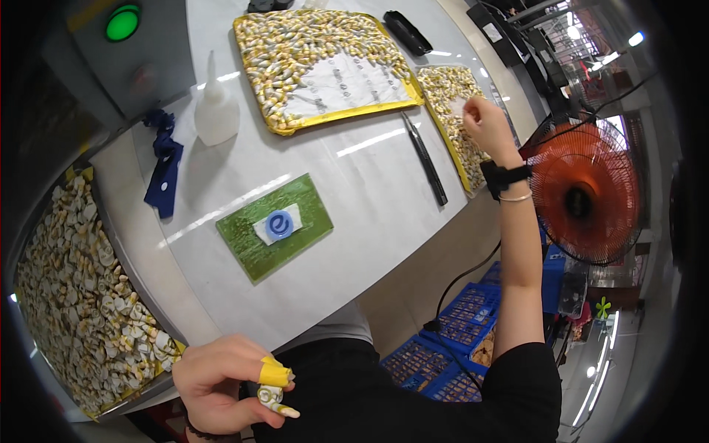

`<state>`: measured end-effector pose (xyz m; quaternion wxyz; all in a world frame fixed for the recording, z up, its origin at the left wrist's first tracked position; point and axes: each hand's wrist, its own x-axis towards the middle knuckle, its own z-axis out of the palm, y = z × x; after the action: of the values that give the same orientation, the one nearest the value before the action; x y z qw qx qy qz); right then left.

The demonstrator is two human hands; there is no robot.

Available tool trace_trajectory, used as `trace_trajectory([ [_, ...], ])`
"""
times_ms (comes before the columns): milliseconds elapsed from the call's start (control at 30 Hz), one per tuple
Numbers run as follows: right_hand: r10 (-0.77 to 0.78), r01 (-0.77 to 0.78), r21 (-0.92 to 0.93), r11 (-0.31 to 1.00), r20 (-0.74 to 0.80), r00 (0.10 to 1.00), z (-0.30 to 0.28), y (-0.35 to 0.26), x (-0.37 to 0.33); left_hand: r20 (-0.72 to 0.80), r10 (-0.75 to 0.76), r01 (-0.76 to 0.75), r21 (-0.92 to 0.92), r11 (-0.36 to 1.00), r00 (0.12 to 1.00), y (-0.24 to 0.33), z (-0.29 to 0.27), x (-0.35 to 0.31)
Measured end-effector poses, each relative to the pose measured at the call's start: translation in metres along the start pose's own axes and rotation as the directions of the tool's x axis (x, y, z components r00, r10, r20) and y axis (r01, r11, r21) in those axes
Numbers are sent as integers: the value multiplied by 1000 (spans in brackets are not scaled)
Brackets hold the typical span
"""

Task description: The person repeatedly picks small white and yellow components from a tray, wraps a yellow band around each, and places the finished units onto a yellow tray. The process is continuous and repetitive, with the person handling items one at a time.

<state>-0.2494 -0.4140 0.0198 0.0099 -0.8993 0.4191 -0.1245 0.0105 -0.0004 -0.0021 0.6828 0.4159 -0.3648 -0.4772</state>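
Note:
My left hand (218,373) is low at the left, thumb and a yellow-taped finger pinching a small white-and-yellow moulded piece (272,399). At the right, my right hand (489,131) is over a narrow tray (464,173) of similar small pieces. Its fingers are curled together; what they hold, if anything, is hidden. In front of me lies a green rectangular board (310,203) with a white pad and a small round blue dish (279,224) on it. Black tweezers (425,161) rest between the board and the narrow tray.
A large yellow-rimmed tray (354,116) of pieces is at the back. Left of it stand a white nozzle bottle (216,118) and a dark blue strip (164,173). A full tray (81,295) lies far left. Blue crates (461,317) and an orange fan (583,192) are at right.

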Motion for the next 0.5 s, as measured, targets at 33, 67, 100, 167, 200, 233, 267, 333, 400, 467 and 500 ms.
trace_trajectory([
  [33,45,-46,81,996,12,999,-8,-7,-4,-19,-26,25,-56,998,999,1,0,0],
  [67,54,-60,219,974,35,998,-13,-18,-8,-39,-58,53,-112,992,998,3,2,1],
  [100,60,-77,358,931,58,997,-19,-31,-13,-59,-90,79,-164,983,994,5,4,2],
  [167,-132,103,596,796,4,991,-23,-79,-24,-55,-96,86,-167,982,994,7,2,3],
  [200,-223,138,706,695,29,974,-22,-100,-31,-66,-98,86,-164,983,993,6,1,2],
  [233,-265,133,690,711,88,960,-26,-122,-39,-68,-99,87,-171,982,993,5,0,1],
  [267,-345,176,745,643,78,935,-25,-141,-46,-72,-88,73,-191,979,994,4,0,0],
  [333,-499,271,740,616,99,861,-26,-174,-55,-49,-77,66,-190,980,996,4,-1,-1],
  [400,-593,363,705,609,101,798,-17,-199,-58,-30,-57,51,-163,985,998,4,-6,-4],
  [467,-643,462,640,614,68,762,-9,-210,-61,-39,-22,17,-122,992,999,2,-4,-2],
  [500,-673,520,594,614,49,738,-3,-213,-61,-44,-5,0,-100,995,999,1,-4,-3],
])
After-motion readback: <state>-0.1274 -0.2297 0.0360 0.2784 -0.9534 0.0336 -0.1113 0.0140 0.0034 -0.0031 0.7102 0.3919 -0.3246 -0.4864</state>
